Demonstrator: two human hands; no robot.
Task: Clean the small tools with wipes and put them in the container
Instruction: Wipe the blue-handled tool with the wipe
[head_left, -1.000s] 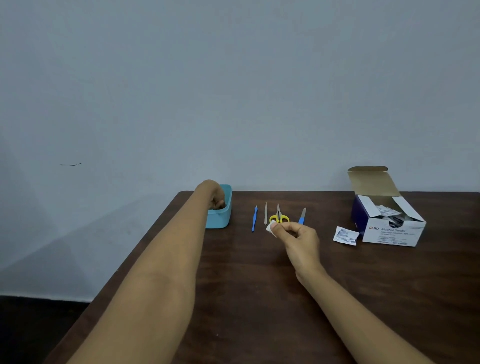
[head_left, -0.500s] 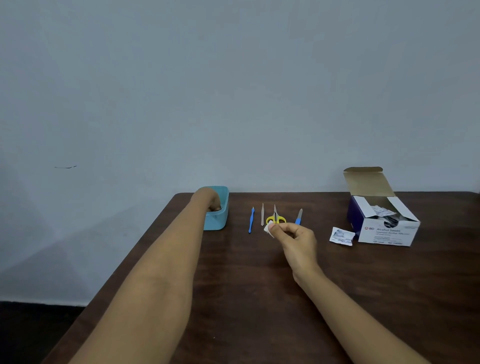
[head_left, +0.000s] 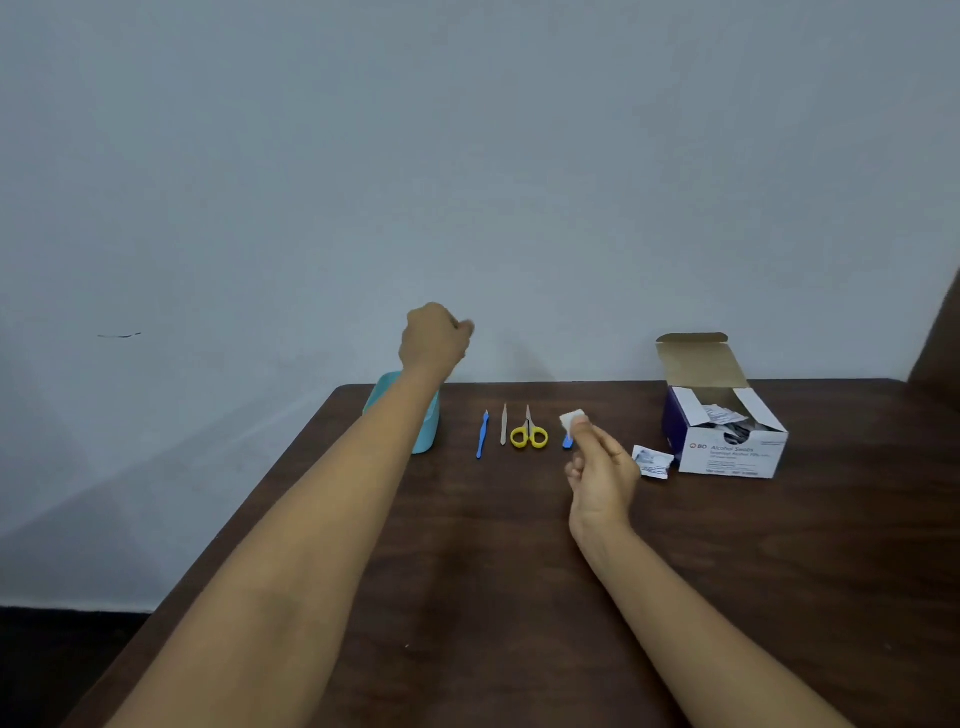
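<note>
A dark brown wooden table (head_left: 519, 597) is set against a pale grey wall (head_left: 467, 156). A teal plastic container (head_left: 428, 431) is placed at the far left edge, partly hidden by the left forearm. The left hand (head_left: 434, 335) is raised above the container, fingers curled. A small white wipe (head_left: 572, 417) is pinched in the right hand (head_left: 602, 467). A slim blue-handled tool (head_left: 483, 435), a thin beige stick (head_left: 503, 425) and yellow-handled scissors (head_left: 529, 432) are laid side by side. A torn white sachet (head_left: 652, 461) lies just beside an open white and purple cardboard swab box (head_left: 727, 441).
</note>
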